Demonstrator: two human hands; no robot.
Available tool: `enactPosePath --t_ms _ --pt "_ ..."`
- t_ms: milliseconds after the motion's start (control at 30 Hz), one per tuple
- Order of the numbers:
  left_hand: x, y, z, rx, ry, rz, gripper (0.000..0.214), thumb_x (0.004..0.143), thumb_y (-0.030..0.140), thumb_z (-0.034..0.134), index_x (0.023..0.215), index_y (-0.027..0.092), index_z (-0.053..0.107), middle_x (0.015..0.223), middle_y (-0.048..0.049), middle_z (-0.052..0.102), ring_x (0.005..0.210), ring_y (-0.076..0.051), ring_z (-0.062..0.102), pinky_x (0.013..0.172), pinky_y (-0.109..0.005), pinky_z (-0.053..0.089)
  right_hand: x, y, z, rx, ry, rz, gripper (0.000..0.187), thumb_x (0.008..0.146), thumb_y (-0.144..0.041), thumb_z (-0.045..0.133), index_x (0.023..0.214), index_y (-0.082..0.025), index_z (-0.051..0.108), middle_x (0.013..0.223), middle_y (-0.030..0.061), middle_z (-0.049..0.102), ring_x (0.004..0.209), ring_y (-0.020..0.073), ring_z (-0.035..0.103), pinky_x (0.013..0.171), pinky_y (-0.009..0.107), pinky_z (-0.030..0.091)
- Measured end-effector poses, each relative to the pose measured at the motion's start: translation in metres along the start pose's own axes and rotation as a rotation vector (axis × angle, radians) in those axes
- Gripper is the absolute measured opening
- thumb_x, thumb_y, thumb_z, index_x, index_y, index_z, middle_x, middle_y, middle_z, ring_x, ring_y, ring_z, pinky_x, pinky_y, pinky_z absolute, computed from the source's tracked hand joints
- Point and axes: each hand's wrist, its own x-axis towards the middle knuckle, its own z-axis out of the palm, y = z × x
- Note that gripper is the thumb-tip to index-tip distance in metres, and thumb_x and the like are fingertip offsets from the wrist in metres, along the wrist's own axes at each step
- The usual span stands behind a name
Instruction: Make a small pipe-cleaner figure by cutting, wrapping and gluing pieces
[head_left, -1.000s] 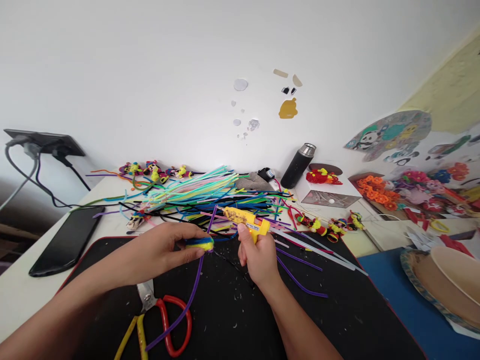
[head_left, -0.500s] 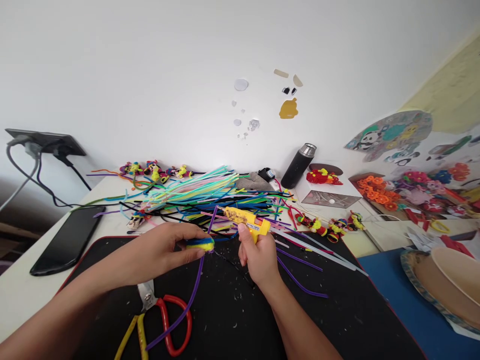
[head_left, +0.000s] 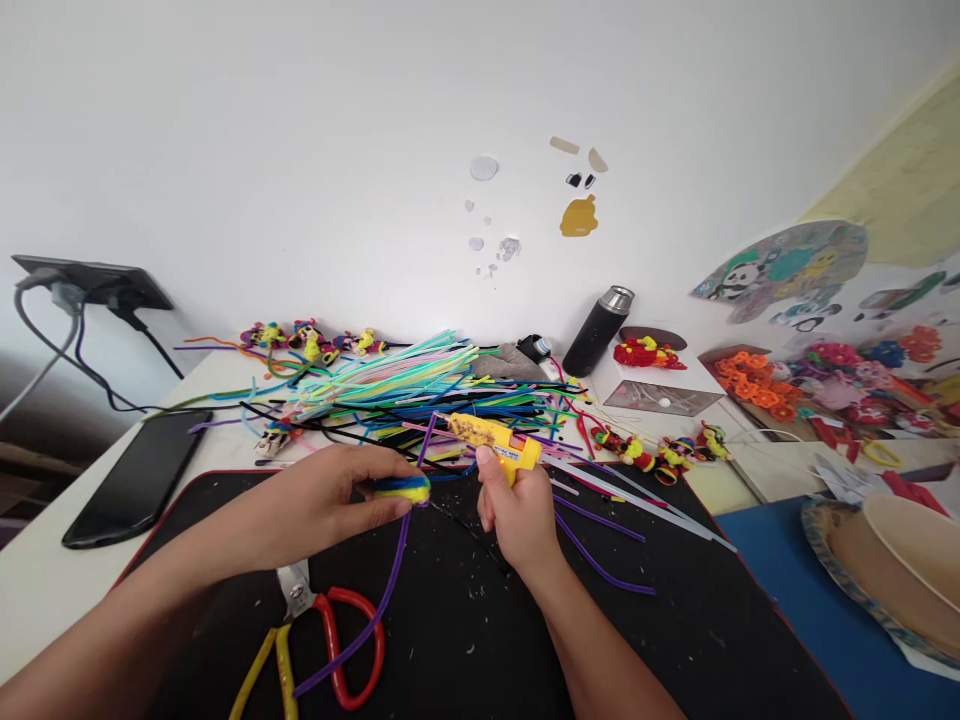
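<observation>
Between the thumb and fingers of my left hand is a small fuzzy blue-and-yellow piece, partly hidden by the fingers. A purple pipe cleaner runs past it, its upper end near the glue gun's nozzle and its lower end down by the scissors. My right hand is closed around a yellow hot glue gun whose nozzle points left. A clear glue stick trails from the gun's back. Whether the nozzle touches the pipe cleaner I cannot tell.
Red- and yellow-handled scissors lie on the black mat. Behind are piled pipe cleaners. A phone lies at left. A black thermos, a white box and several small figures stand at right.
Almost nothing differs. The view has shifted very slightly, and both hands keep the same hold and position.
</observation>
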Motion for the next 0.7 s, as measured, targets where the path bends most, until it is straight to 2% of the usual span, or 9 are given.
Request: enactPosePath --t_ms 700 --pt "-0.0001 -0.0007 0.0001 -0.008 0.031 0.010 0.040 0.101 0.055 0.059 0.121 0.028 0.080 0.111 -0.0042 0.083 0.093 -0.024 0.075 0.081 -0.027 0.058 -0.0003 -0.0015 -0.0004 -0.015 -0.004 -0.006 0.071 0.098 -0.074 0.056 0.049 -0.024 0.046 0.035 -0.0037 0.040 0.032 0.0111 0.043 0.036 0.024 0.030"
